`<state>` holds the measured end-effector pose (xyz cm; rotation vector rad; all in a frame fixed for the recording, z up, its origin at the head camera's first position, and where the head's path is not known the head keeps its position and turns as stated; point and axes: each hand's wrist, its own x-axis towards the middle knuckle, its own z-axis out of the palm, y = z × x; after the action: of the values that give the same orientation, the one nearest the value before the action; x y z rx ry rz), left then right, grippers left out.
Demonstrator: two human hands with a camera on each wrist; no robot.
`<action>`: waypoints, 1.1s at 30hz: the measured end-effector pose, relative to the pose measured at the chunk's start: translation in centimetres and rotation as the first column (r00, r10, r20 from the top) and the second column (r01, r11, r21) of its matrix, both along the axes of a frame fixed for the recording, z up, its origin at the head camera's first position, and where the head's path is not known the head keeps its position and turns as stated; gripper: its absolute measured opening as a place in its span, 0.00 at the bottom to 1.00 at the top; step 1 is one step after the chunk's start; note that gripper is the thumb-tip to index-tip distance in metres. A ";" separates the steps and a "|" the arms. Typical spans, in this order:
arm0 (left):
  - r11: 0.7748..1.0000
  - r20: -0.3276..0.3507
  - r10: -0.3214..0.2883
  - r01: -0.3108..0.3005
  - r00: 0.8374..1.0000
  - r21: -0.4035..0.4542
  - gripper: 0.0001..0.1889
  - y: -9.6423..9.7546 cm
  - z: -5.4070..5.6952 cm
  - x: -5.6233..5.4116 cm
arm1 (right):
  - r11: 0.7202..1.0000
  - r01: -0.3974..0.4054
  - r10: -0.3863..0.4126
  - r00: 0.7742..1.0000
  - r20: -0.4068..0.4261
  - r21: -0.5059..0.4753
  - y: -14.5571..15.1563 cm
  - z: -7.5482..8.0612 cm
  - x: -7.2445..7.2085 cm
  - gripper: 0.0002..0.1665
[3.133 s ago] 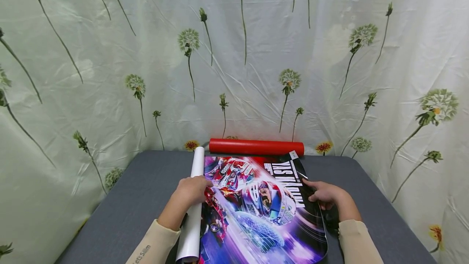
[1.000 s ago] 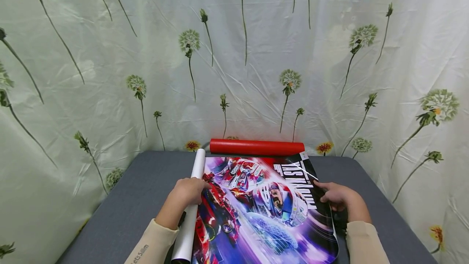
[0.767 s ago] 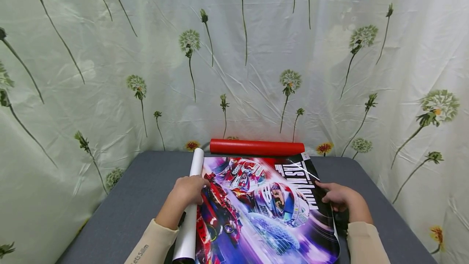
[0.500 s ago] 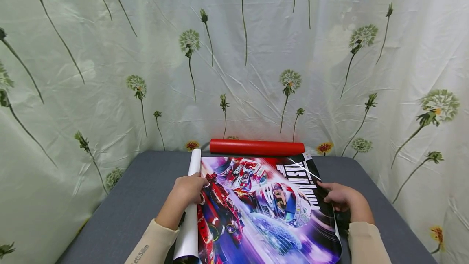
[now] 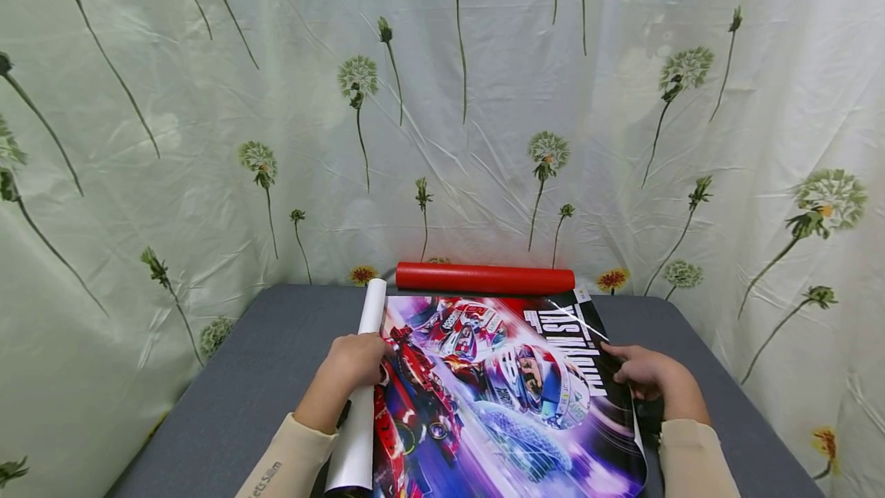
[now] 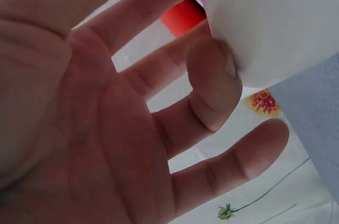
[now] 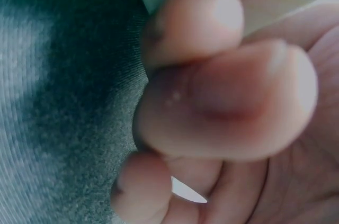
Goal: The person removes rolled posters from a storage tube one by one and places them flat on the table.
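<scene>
A glossy poster (image 5: pixel 498 398) with racing cars and helmets lies across the table, its left side still curled into a white roll (image 5: pixel 354 436). My left hand (image 5: pixel 356 360) holds that roll near its middle, fingers over the top towards the picture. In the left wrist view, bent fingers (image 6: pixel 212 78) of this hand meet the white back of the poster, while the little finger stands off it. At the poster's dark right edge, my right hand (image 5: pixel 650 375) pinches the sheet between thumb and fingers. Curled fingertips (image 7: pixel 228 102) show below the sheet's pale underside in the right wrist view.
A red tube (image 5: pixel 484 278) lies along the far table edge, just behind the poster. The dark grey table (image 5: pixel 228 390) extends to both sides. Behind it hangs a pale curtain (image 5: pixel 304 98) printed with dandelions.
The right hand has drawn the poster's right edge to the right, and more of the picture shows, including the red car beside the roll. The left hand stays at the roll, shifting only slightly.
</scene>
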<state>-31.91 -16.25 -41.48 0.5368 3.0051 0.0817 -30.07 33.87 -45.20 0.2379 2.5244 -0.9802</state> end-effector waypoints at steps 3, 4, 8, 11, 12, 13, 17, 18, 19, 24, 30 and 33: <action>1.000 -0.040 0.002 -0.003 0.999 -0.021 0.19 -0.1 0.1 -0.1 | 1.000 -0.002 0.002 1.000 -0.005 0.000 0.1 -0.1 0.0 0.46; 1.000 -0.052 0.005 -0.007 0.999 -0.030 0.19 -0.2 0.1 -0.1 | 1.000 -0.001 0.001 1.000 -0.005 0.001 0.1 -0.1 0.0 0.46; 0.997 -0.071 0.039 -0.043 0.997 -0.063 0.16 -0.2 0.1 -0.2 | 1.000 -0.005 0.005 1.000 -0.005 -0.005 0.3 -0.1 0.0 0.45; 0.993 -0.086 0.070 -0.078 0.994 -0.085 0.18 -0.3 0.1 -0.4 | 1.000 -0.004 0.004 1.000 -0.006 -0.013 0.4 -0.2 0.1 0.45; 0.992 -0.095 0.081 -0.089 0.992 -0.087 0.19 -0.4 0.2 -0.4 | 1.000 -0.004 0.004 1.000 -0.006 -0.016 0.5 -0.2 0.1 0.46; 0.991 -0.098 0.090 -0.099 0.991 -0.091 0.20 -0.4 0.2 -0.4 | 1.000 -0.003 0.003 1.000 -0.008 -0.019 0.5 -0.2 0.2 0.46; 0.987 -0.117 0.140 -0.148 0.983 -0.069 0.18 -1.1 0.5 -0.6 | 1.000 -0.002 0.002 1.000 -0.007 -0.029 0.5 -0.1 0.2 0.46; 0.986 -0.121 0.150 -0.158 0.981 -0.059 0.16 -1.3 0.6 -0.7 | 0.999 -0.004 0.004 1.000 -0.008 -0.033 0.5 -0.1 0.3 0.46; 0.985 -0.122 0.159 -0.166 0.980 -0.048 0.14 -1.6 0.5 -0.8 | 0.999 -0.003 0.003 1.000 -0.007 -0.036 0.5 -0.1 0.3 0.46; 0.980 -0.112 0.197 -0.197 0.974 0.007 0.12 -3.8 -0.1 -1.6 | 0.999 -0.007 0.006 1.000 -0.014 -0.039 0.6 -0.1 0.6 0.46; 0.978 -0.015 0.197 -0.196 0.980 0.066 0.19 -7.6 -1.9 -2.7 | 0.999 -0.019 0.019 1.000 -0.012 -0.044 1.0 -0.5 0.7 0.46; 0.976 0.057 0.182 -0.187 0.982 0.108 0.18 -9.4 -2.5 -3.4 | 0.997 -0.043 0.042 0.999 -0.014 -0.057 1.2 -0.6 0.6 0.47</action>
<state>-35.30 -25.68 -44.02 0.2580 3.0097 0.2737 -29.47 35.08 -45.77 0.1610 2.4978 -1.0394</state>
